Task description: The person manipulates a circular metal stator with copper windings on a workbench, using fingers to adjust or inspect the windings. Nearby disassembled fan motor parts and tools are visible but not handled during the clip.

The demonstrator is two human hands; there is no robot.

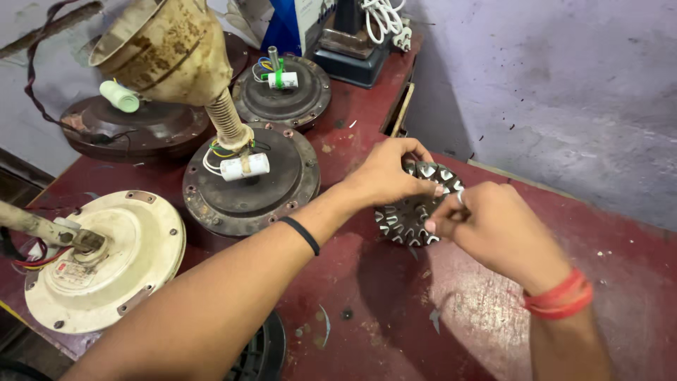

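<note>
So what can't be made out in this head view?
- Stator core: its upper and right parts are hidden behind the left hand and right hand.
- Right hand's fingers: motion-blurred, so whether they pinch anything is unclear.
- Cream fan motor: its left side is cut off by the frame's left edge.
- Dark round part at the bottom edge: mostly hidden under the left forearm.

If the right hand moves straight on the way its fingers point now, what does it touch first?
The right hand points left toward the slotted metal core, which its fingertips already seem to touch. The left hand holds that core from above, just beyond. Depth is unclear.
</note>
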